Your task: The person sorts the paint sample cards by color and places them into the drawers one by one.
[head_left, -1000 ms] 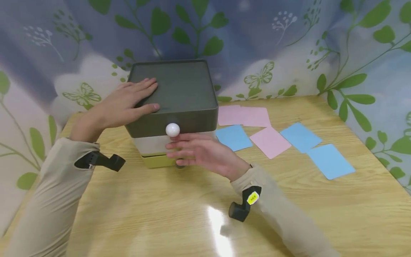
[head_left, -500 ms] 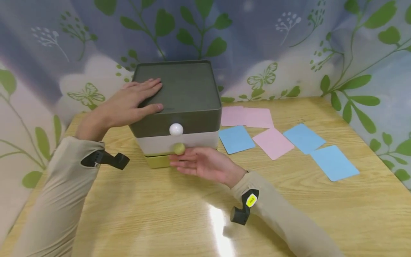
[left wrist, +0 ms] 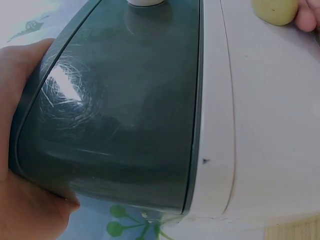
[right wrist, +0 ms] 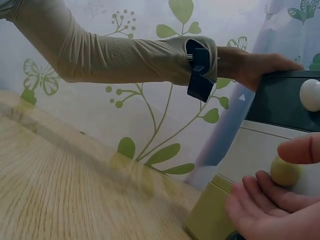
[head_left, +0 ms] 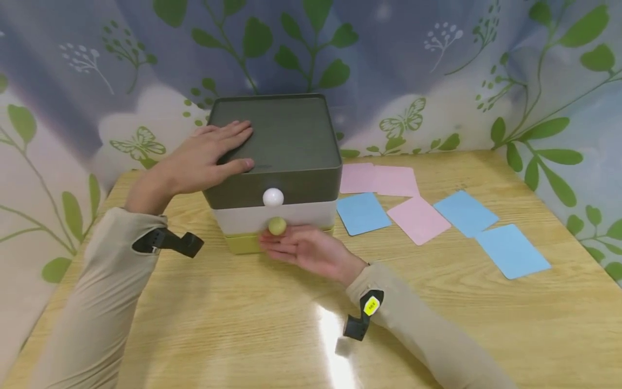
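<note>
A stacked drawer box stands at the back: dark green-grey top drawer (head_left: 238, 189) with a white knob (head_left: 273, 197), white middle drawer (head_left: 238, 219) with a yellow-green knob (head_left: 277, 226), and yellow-green bottom drawer (head_left: 240, 244). My left hand (head_left: 214, 156) rests spread on the box's lid (head_left: 291, 129), thumb near its front edge. My right hand (head_left: 313, 251), palm turned up, has its relaxed fingers right beneath the yellow-green knob. In the right wrist view the thumb (right wrist: 300, 149) overlaps the knob's upper part. Part of a dark lower knob (right wrist: 235, 235) shows under that hand.
Pink cards (head_left: 396, 180) and blue cards (head_left: 364, 214) lie flat on the wooden table (head_left: 233, 324) right of the box. A leaf-patterned curtain (head_left: 379, 54) hangs close behind the box and along both sides.
My right hand has lowered from just under the white knob to beneath the yellow-green knob, which now shows. The left hand keeps its place on the lid. The head view has shifted slightly.
</note>
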{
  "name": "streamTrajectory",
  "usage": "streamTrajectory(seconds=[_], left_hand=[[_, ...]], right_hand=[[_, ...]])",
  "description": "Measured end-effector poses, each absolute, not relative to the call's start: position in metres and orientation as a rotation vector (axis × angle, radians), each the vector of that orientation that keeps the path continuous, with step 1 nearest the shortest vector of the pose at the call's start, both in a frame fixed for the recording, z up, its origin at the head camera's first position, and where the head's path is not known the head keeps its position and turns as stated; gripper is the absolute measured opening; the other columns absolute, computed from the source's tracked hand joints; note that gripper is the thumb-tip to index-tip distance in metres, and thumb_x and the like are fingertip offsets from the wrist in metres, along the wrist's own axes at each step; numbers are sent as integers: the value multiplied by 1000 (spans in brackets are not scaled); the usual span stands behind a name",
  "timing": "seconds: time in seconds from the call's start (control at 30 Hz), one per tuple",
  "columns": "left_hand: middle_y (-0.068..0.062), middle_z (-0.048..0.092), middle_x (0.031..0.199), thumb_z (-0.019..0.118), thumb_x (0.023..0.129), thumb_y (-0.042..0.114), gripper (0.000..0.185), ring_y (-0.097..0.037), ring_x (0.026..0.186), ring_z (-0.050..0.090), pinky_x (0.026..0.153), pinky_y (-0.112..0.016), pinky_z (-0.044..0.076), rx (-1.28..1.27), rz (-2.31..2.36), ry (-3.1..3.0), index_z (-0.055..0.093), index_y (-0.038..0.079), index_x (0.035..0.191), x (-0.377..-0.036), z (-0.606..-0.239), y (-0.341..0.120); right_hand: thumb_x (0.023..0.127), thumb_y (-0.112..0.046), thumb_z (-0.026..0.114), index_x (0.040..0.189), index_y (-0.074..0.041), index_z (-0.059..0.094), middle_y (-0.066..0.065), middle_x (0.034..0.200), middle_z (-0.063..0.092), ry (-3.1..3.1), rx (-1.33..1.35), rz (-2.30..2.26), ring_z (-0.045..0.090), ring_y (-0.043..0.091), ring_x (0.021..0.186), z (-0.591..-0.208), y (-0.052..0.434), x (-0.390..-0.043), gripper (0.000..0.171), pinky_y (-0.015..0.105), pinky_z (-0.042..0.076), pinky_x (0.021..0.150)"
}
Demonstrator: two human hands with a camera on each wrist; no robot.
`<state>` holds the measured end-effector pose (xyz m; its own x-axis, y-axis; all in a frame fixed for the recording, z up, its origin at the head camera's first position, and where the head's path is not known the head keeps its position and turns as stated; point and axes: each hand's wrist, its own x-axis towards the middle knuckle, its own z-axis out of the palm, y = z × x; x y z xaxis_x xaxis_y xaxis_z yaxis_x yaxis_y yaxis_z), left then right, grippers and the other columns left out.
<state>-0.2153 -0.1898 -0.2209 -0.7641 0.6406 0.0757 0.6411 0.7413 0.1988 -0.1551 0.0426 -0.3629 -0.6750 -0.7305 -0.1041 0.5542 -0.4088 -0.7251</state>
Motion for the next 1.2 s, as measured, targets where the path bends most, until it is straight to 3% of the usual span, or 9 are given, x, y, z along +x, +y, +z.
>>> streamTrajectory(seconds=[0.13, 0.27, 0.5, 0.73, 0.87, 0.97, 1.2], left_hand=[[-15, 17, 159, 41, 100, 48, 73, -31, 146, 14, 116, -48, 12, -1070, -342, -2931, 22, 1, 153, -216, -222, -189], [-15, 17, 159, 41, 100, 49, 73, -32, 146, 15, 116, -49, 12, -1064, -344, -2931, 23, 1, 152, -216, -223, -189], [-15, 18, 159, 41, 100, 48, 72, -31, 146, 15, 116, -49, 12, -1044, -346, -2935, 23, 2, 152, -216, -224, -191], [-14, 17, 159, 41, 100, 48, 72, -31, 146, 15, 116, -48, 12, -1047, -341, -2933, 23, 2, 152, -218, -225, -191], [-15, 17, 159, 41, 100, 47, 72, -31, 146, 15, 116, -48, 12, -1042, -344, -2939, 23, 2, 152, -218, -225, -189], [-15, 18, 159, 41, 100, 48, 72, -31, 146, 15, 116, -49, 11, -1038, -350, -2939, 23, 1, 152, -217, -224, -189], [-14, 18, 159, 41, 100, 47, 71, -30, 146, 15, 116, -48, 12, -1035, -346, -2931, 24, 2, 152, -216, -223, -191]], right_hand=[[96, 7, 34, 130, 13, 39, 18, 126, 52, 958, -359, -2120, 39, 35, 134, -363, 42, -154, 35, 45, 26, 114], [95, 6, 37, 127, 12, 44, 14, 124, 56, 982, -400, -2120, 40, 34, 133, -364, 43, -154, 33, 50, 19, 116], [95, 6, 33, 114, -2, 61, 6, 120, 62, 917, -446, -2167, 48, 22, 124, -372, 40, -157, 35, 54, 7, 116], [96, 2, 35, 122, 4, 53, 9, 123, 61, 963, -462, -2222, 45, 31, 131, -377, 38, -155, 31, 46, 19, 116], [104, -19, 36, 126, 4, 49, 13, 123, 61, 974, -384, -2229, 40, 37, 134, -375, 38, -153, 35, 47, 26, 114], [106, -32, 32, 126, 1, 49, 14, 122, 62, 984, -323, -2222, 47, 35, 129, -374, 37, -152, 42, 47, 31, 111], [107, -34, 29, 135, 7, 41, 23, 132, 55, 1020, -281, -2193, 54, 31, 124, -372, 35, -147, 51, 45, 34, 110]])
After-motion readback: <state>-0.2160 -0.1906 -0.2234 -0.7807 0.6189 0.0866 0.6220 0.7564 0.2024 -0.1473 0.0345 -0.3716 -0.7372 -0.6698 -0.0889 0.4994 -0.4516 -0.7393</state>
